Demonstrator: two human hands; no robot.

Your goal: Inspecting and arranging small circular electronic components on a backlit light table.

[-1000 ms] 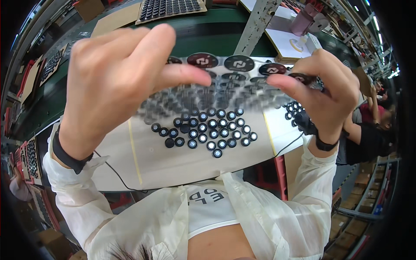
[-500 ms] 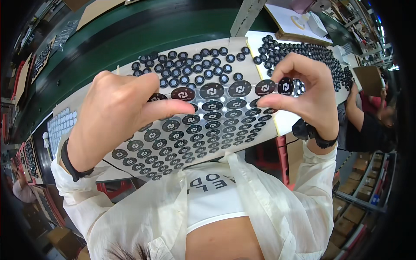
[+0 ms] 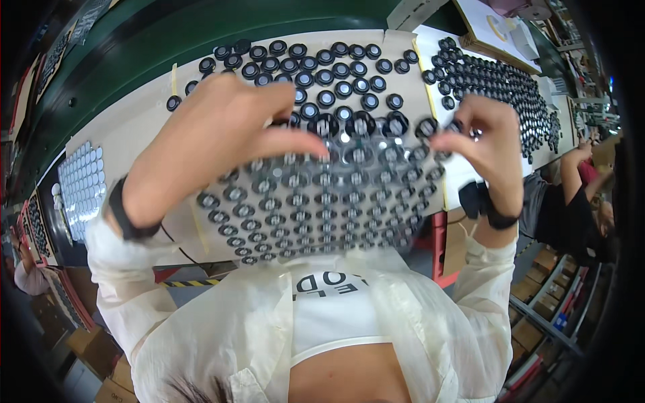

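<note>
A clear plastic tray [image 3: 322, 201] filled with several round black caps is held up in front of my chest, tilted toward me. My left hand [image 3: 215, 144] grips its upper left edge, thumb pointing right across the top. My right hand [image 3: 487, 144] pinches its upper right edge between thumb and fingers. Behind the tray, loose black caps [image 3: 316, 67] lie in rows on a pale board [image 3: 134, 121] on the green workbench. More black caps [image 3: 497, 80] cover a white sheet at the right.
A tray of white round discs [image 3: 82, 188] lies at the left end of the bench. Another person's arm and dark sleeve [image 3: 571, 195] show at the right. Cardboard boxes [image 3: 101, 356] stand on the floor at lower left, racks at lower right.
The tray has come down from near the camera and tilted toward my chest. Both hands moved lower with it, uncovering the rows of caps on the bench behind.
</note>
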